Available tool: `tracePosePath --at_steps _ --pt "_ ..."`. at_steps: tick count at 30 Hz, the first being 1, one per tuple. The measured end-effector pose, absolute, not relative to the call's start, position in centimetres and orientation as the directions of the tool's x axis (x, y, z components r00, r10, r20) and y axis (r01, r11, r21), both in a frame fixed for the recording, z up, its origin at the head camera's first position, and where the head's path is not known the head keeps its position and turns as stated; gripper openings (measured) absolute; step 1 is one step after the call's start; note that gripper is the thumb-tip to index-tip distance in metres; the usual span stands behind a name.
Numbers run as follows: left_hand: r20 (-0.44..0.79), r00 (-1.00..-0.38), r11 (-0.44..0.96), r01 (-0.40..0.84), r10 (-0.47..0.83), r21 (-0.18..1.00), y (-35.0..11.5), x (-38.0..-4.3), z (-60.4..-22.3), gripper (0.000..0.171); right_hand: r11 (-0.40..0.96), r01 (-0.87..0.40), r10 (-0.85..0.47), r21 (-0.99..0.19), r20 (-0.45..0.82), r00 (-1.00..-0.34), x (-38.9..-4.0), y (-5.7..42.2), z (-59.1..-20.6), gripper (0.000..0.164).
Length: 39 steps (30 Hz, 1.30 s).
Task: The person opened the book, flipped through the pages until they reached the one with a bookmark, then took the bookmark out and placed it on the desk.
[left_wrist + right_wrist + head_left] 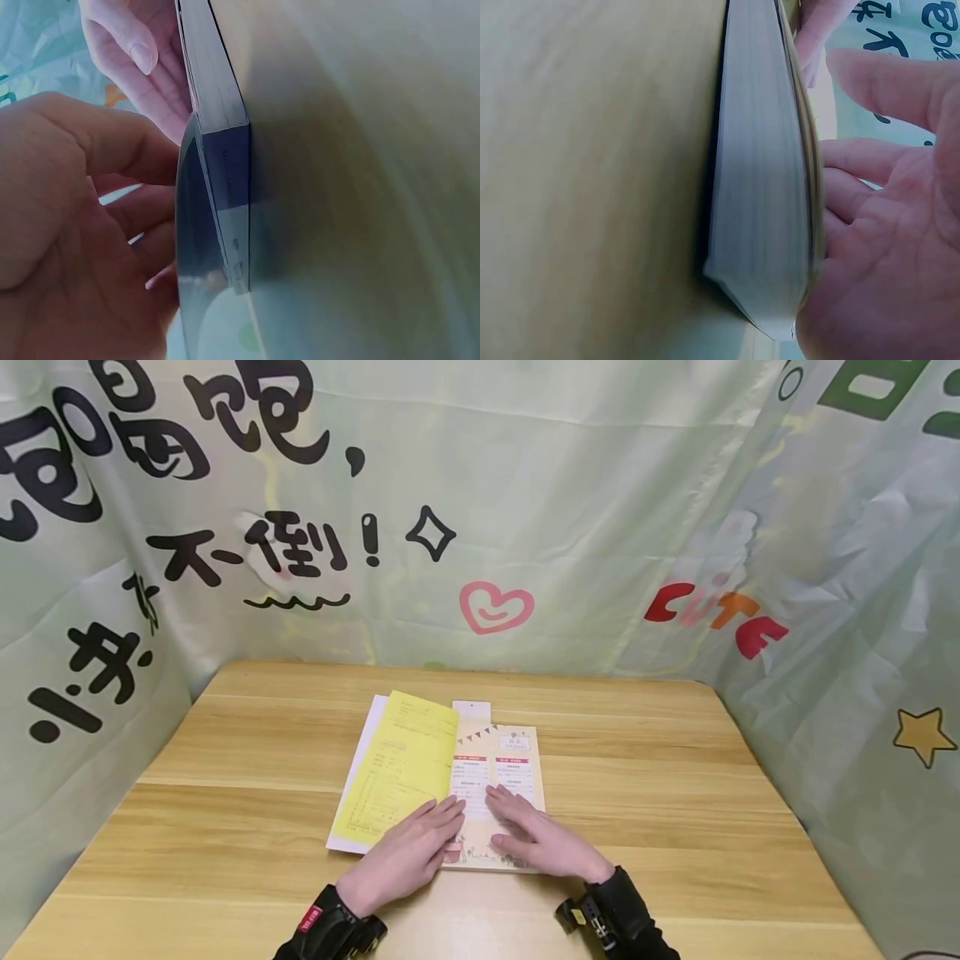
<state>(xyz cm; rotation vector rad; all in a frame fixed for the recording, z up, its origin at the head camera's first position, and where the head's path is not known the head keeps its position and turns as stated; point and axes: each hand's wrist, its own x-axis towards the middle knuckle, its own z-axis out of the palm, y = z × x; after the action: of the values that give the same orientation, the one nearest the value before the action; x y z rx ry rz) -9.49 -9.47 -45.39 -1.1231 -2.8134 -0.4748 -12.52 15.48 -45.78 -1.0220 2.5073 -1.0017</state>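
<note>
A thick book (519, 814) lies open on the table, a printed cream page with two columns on its right side. Its yellow leaf (397, 752) is turned over to the left, on top of the white-edged cover. My left hand (408, 853) rests by the lower spine, fingers extended over the fold. On the right page lies my right hand (546, 842), fingers spread and nearly straight. The left wrist view shows the dark and pale spine (227, 169) beside the left palm. In the right wrist view, the thick page block (759, 165) stands beside the right palm.
A pale strip (471, 709) with a small hole sticks out past the book's top edge. The wooden table (637, 752) extends around the book. Behind and at both sides hangs a printed cloth (585, 510) with lettering and a pink heart. A cable (930, 954) shows at the lower right corner.
</note>
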Motion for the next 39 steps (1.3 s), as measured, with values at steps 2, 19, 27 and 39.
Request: tracePosePath --at_steps 2,19,27,39 --pt "0.172 -0.748 0.708 0.663 0.641 0.241 -9.5 -9.4 -45.4 0.043 0.524 -0.515 -0.692 -0.678 0.014 -0.721 -12.5 15.5 -45.8 0.063" --pt "0.041 -0.831 0.762 0.527 0.555 0.376 -9.4 -8.6 -45.4 0.081 0.511 -0.559 -0.742 -0.653 -0.006 -0.671 -12.4 16.2 -45.6 0.093" --pt "0.034 -0.850 0.774 0.495 0.526 0.394 -9.1 -8.7 -45.3 0.082 0.497 -0.595 -0.767 -0.632 0.001 -0.642 -12.5 16.4 -45.6 0.097" --pt "0.041 -0.849 0.769 0.497 0.527 0.401 -9.1 -8.6 -45.3 0.081 0.479 -0.589 -0.771 -0.650 0.009 -0.637 -12.6 16.6 -45.7 0.089"
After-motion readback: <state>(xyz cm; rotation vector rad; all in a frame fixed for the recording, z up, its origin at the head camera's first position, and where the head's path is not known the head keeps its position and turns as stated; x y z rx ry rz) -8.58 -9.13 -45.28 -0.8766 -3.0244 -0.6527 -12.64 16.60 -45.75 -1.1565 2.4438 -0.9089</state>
